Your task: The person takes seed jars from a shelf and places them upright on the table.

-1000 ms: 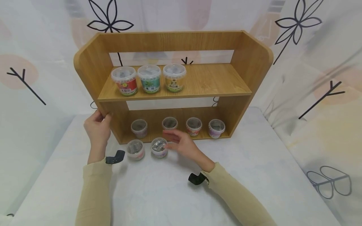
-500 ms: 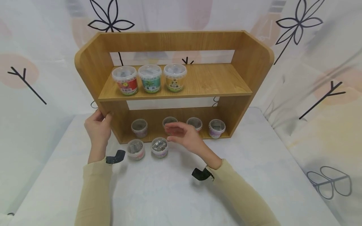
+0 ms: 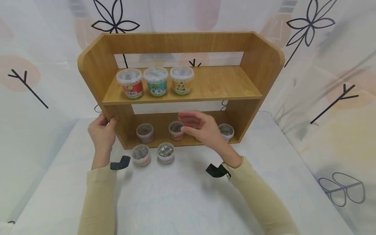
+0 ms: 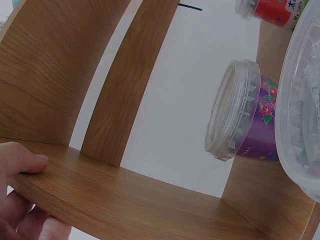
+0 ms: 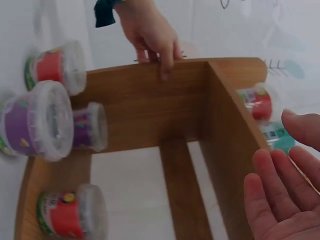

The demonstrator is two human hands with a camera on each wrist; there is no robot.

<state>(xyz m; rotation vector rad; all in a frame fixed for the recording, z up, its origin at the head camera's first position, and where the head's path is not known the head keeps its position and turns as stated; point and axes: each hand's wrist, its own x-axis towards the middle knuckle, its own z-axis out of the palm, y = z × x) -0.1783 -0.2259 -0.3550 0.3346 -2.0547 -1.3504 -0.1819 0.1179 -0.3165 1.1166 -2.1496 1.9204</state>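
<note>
A two-tier wooden shelf (image 3: 205,83) stands on the white table. My left hand (image 3: 105,123) grips its left side panel, thumb (image 4: 22,161) on the edge and fingers (image 4: 35,226) behind; it also shows in the right wrist view as the left hand (image 5: 150,35). My right hand (image 3: 188,123) hovers in front of the lower tier, fingers relaxed and holding nothing, palm (image 5: 282,200) open. It covers one small tub. Beside it sit a red-labelled tub (image 3: 176,130), a left tub (image 3: 144,133) and a purple tub (image 3: 226,132).
Three lidded tubs stand on the upper tier: red (image 3: 130,83), green (image 3: 155,81), yellow (image 3: 181,80). Two more small tubs (image 3: 141,155) (image 3: 165,153) sit on the table before the shelf. Patterned fabric hangs behind and at both sides.
My right hand has lifted away from the tub on the table and moved up and right, to the front of the lower tier. The left hand has stayed on the shelf side.
</note>
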